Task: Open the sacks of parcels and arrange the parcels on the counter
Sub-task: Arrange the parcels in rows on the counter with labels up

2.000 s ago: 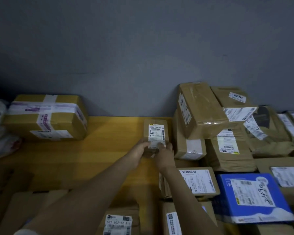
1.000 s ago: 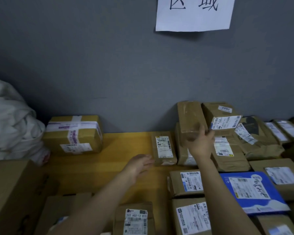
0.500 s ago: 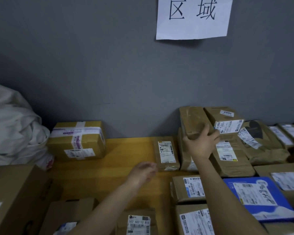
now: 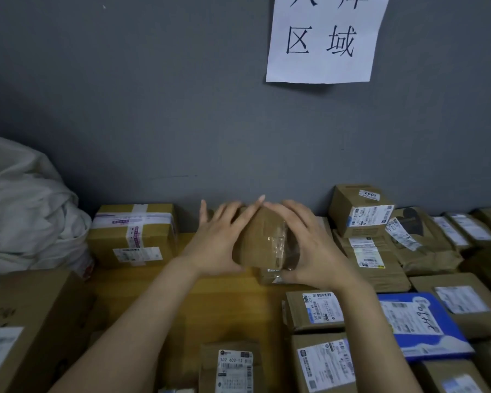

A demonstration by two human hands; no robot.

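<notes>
2 hands clasp the taped parcel: left hand straight-fingered, right hand curled round it.

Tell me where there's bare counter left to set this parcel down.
Bare counter lies mid-table, between the tape-banded box on the left and the labelled parcels on the right. Right of the held parcel it's crowded, boxes stacked.
</notes>
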